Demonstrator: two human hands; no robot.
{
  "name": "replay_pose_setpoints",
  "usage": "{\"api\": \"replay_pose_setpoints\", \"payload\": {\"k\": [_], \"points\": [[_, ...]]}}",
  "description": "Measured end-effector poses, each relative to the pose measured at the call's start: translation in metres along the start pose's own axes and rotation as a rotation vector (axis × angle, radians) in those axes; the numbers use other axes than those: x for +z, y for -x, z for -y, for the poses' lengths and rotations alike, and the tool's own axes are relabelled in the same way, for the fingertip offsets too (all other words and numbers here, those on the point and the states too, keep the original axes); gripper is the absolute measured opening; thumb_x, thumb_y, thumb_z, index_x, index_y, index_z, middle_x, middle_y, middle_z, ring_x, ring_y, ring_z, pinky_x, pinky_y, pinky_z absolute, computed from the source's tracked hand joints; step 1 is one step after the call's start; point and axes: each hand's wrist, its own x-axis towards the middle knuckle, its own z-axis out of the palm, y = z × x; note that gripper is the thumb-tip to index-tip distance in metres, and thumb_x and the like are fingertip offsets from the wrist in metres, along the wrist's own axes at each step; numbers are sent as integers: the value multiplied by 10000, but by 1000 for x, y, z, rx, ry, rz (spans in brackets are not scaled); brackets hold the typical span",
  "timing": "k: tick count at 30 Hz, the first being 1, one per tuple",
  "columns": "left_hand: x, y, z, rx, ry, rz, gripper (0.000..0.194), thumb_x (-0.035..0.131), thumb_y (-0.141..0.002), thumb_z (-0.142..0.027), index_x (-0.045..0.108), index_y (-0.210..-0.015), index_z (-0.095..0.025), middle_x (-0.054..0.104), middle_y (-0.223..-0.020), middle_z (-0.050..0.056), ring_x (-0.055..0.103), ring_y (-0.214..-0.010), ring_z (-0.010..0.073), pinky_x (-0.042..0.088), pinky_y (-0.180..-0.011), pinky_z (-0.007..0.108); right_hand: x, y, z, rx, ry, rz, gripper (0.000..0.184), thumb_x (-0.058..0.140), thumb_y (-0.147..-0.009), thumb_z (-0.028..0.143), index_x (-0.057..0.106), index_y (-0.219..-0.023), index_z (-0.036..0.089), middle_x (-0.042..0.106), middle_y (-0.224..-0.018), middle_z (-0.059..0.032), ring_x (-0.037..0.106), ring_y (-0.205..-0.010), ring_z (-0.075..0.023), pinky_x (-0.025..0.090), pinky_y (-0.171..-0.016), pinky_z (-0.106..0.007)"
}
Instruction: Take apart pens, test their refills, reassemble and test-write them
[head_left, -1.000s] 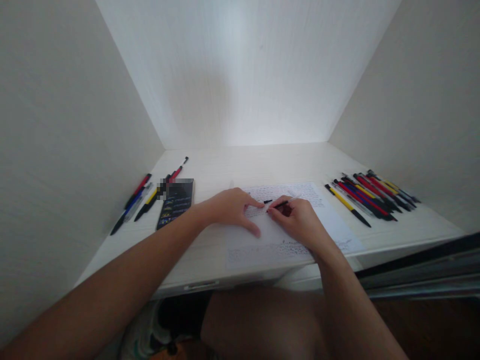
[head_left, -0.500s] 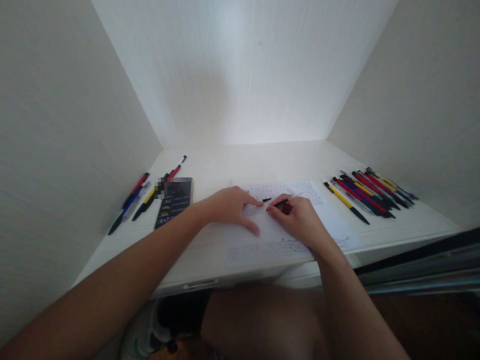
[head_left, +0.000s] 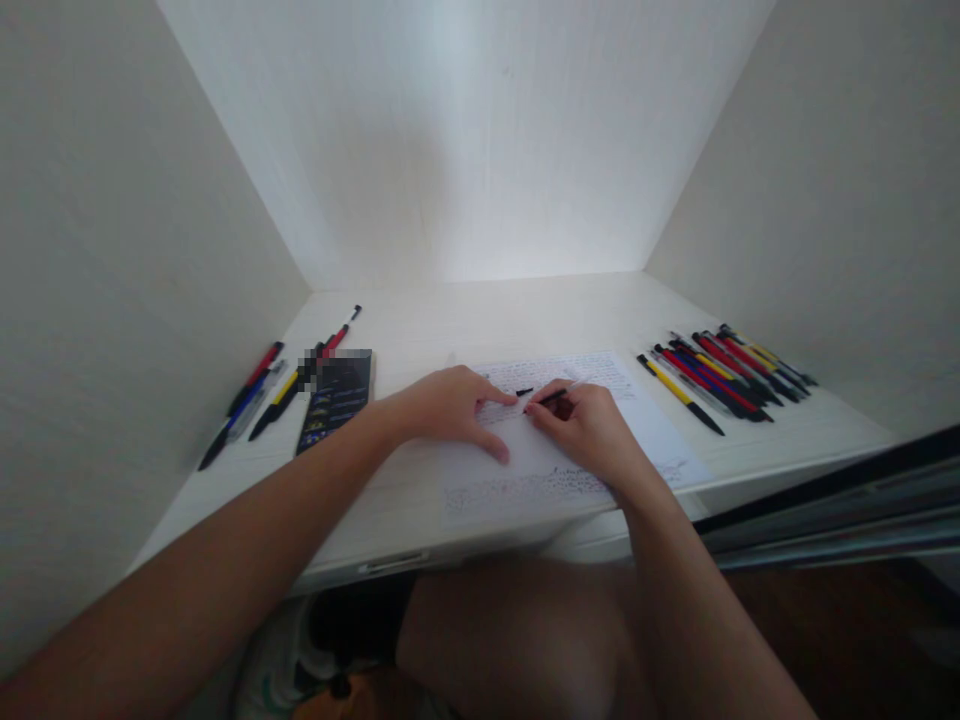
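**Pen part held over written sheet, both hands at bench centre**

- A thin black pen part (head_left: 553, 397) is pinched between the thumb and forefinger of the right hand (head_left: 592, 430); the fingers are clamped on it, the rest curled under.
- The part is held low over the paper sheet (head_left: 660, 440), pointing toward 10 o'clock.
- A short black piece (head_left: 524, 391) is seen just beside the tip, between the two hands; whether it is touched by either cannot be told.
- The left hand (head_left: 446, 408) is laid flat on the sheet, fingers spread apart, nothing gripped, forefinger stretched toward the short piece.
- The sheet is covered in small handwriting and lies at the near edge of the white bench (head_left: 480, 320).
- At 3 o'clock of the hands, a row of pens (head_left: 720, 375) in red, yellow, blue and black is laid side by side.
- At 9 o'clock, a dark card (head_left: 334, 400) lies flat, with a smaller group of pens (head_left: 251, 400) beyond it.
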Motion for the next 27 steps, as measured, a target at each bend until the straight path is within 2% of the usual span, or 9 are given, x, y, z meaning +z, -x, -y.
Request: {"api": "replay_pose_setpoints", "payload": {"k": [6, 15, 21, 27], "points": [[0, 0, 1, 11, -4, 0, 894, 685, -627, -774, 597, -1351, -258, 727, -1065, 90, 622, -830, 219, 409, -744, 307, 1, 0, -1, -12, -18, -26, 147, 614, -858, 267, 734, -892, 190, 747, -833, -73, 662, -710, -188, 478, -629, -306], [0, -1, 1, 2, 3, -5, 886, 698, -622, -762, 592, -1356, -276, 719, -1113, 80, 623, -886, 234, 414, -775, 315, 1, 0, -1, -22, -9, -15, 153, 608, -863, 276, 736, -881, 194, 733, -788, -55, 644, -682, -175, 471, -624, -303], [3, -2, 4, -17, 9, -6, 860, 730, -625, -711, 592, -1356, -280, 730, -1043, 68, 621, -834, 226, 400, -749, 309, 1, 0, -2, -30, 12, -34, 159, 605, -864, 277, 738, -879, 191, 726, -769, -51, 635, -666, -170, 459, -611, -298], [4, -4, 8, 7, -16, -9, 894, 703, -611, -767, 591, -1354, -284, 730, -1001, 61, 615, -805, 215, 398, -741, 313, 0, 0, -1, -30, 28, -27, 162, 602, -864, 280, 735, -875, 187, 730, -785, -57, 644, -691, -176, 462, -620, -297]]}}
